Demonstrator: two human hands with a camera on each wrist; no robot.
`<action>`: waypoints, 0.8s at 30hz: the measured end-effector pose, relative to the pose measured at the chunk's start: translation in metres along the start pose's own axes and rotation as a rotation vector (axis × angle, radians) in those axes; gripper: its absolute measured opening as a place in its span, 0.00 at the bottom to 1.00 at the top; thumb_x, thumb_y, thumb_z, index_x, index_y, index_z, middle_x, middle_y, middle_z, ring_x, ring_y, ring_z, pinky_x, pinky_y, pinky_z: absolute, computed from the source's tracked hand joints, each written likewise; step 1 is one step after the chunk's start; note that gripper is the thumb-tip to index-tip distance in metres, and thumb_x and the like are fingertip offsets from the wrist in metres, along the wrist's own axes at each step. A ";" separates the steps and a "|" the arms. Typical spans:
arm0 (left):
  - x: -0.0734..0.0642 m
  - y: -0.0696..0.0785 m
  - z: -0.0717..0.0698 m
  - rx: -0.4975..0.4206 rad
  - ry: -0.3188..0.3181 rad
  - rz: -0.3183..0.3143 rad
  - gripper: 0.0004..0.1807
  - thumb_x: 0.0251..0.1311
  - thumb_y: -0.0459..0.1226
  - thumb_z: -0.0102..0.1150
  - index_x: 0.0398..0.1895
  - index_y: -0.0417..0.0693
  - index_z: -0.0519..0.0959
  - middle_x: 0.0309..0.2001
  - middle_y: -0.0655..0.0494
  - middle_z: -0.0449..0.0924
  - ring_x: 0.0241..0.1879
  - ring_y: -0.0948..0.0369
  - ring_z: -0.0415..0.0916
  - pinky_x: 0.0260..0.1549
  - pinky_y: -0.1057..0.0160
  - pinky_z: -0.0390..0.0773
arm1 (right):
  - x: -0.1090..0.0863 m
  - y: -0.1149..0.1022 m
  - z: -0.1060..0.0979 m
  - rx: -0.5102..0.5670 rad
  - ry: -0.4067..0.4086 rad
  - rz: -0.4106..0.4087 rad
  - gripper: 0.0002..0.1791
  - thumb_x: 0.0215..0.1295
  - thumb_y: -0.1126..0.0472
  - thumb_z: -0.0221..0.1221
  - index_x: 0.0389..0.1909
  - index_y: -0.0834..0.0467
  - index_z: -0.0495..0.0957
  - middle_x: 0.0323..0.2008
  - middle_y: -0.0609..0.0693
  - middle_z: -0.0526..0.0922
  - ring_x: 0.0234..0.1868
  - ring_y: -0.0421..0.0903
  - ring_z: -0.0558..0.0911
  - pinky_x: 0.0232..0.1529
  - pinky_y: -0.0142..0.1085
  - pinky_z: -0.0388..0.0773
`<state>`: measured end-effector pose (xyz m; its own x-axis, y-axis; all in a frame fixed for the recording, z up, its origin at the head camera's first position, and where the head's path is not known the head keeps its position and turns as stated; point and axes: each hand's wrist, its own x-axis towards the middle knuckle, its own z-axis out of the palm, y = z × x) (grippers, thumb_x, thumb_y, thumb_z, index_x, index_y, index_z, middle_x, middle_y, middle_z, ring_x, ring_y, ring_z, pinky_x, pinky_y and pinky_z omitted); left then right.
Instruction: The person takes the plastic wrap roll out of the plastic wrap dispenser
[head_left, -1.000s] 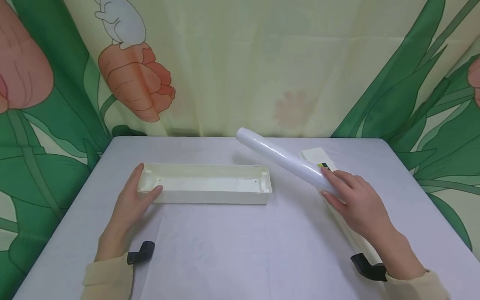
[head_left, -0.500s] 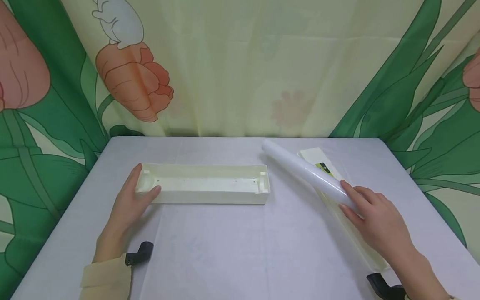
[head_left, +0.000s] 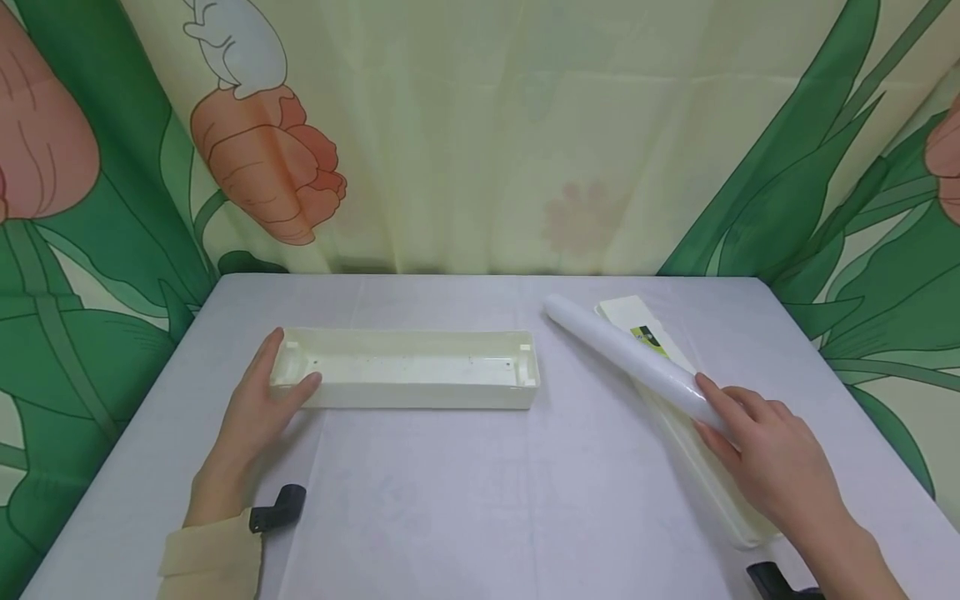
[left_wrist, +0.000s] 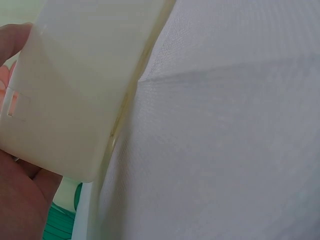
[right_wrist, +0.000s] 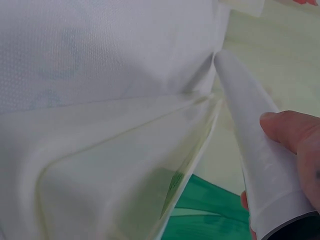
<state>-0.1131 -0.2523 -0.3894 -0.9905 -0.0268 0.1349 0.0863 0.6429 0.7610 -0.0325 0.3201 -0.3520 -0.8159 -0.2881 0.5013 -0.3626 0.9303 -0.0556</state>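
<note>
An open, long, off-white plastic box [head_left: 420, 396] stands crosswise on the table. My left hand [head_left: 255, 408] grips its left end, thumb on the near wall and fingers at the far side. In the left wrist view the box's wall [left_wrist: 75, 100] fills the space between thumb and fingers. My right hand [head_left: 772, 450] holds a roll of cling film [head_left: 630, 350] by its near end. The roll slants away to the far left, above a long off-white lid [head_left: 697, 458] with a yellow-green and black label. The right wrist view shows my thumb lying along the roll [right_wrist: 260, 135].
A white cloth covers the table [head_left: 435, 500]. Behind its far edge hangs a curtain [head_left: 465, 150] printed with a rabbit, a carrot and large leaves. A black camera mount [head_left: 277, 510] sticks out from the left wrist.
My right hand has moved right and toward me with the cling film roll, which has come lower over the lid. The left hand and the box have stayed in place.
</note>
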 end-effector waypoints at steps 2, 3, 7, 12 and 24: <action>0.000 0.000 0.000 0.001 -0.001 -0.001 0.49 0.69 0.47 0.60 0.81 0.38 0.44 0.79 0.34 0.43 0.77 0.37 0.40 0.70 0.33 0.44 | -0.001 0.000 -0.001 -0.014 -0.017 0.007 0.38 0.77 0.32 0.34 0.65 0.56 0.74 0.45 0.64 0.80 0.36 0.67 0.79 0.34 0.62 0.74; 0.001 0.000 0.000 0.002 -0.001 0.000 0.49 0.69 0.47 0.60 0.81 0.38 0.44 0.79 0.34 0.43 0.77 0.37 0.40 0.70 0.33 0.44 | -0.001 0.000 -0.001 -0.021 -0.028 0.010 0.33 0.79 0.35 0.40 0.65 0.56 0.73 0.45 0.64 0.80 0.36 0.67 0.79 0.34 0.62 0.74; 0.000 0.000 0.000 0.001 -0.002 0.000 0.49 0.69 0.47 0.60 0.81 0.38 0.44 0.79 0.34 0.43 0.77 0.38 0.40 0.70 0.34 0.44 | -0.002 -0.005 -0.005 -0.049 -0.091 0.037 0.29 0.64 0.57 0.66 0.66 0.56 0.72 0.45 0.65 0.80 0.36 0.67 0.79 0.33 0.63 0.74; -0.001 0.002 -0.001 0.004 -0.006 -0.020 0.49 0.69 0.48 0.60 0.81 0.39 0.44 0.79 0.35 0.42 0.77 0.38 0.40 0.70 0.33 0.44 | 0.002 -0.019 -0.011 -0.088 -0.185 0.071 0.39 0.49 0.65 0.72 0.66 0.59 0.71 0.45 0.67 0.80 0.34 0.65 0.79 0.30 0.62 0.76; -0.001 0.001 -0.001 -0.001 -0.015 -0.024 0.49 0.69 0.48 0.60 0.81 0.39 0.43 0.79 0.34 0.42 0.77 0.37 0.40 0.70 0.33 0.44 | -0.008 -0.056 -0.003 -0.065 -0.308 0.170 0.35 0.54 0.61 0.68 0.65 0.63 0.73 0.41 0.62 0.79 0.29 0.54 0.78 0.20 0.49 0.76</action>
<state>-0.1122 -0.2522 -0.3881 -0.9938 -0.0308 0.1070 0.0624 0.6414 0.7646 -0.0046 0.2711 -0.3504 -0.9632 -0.1740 0.2050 -0.1891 0.9804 -0.0560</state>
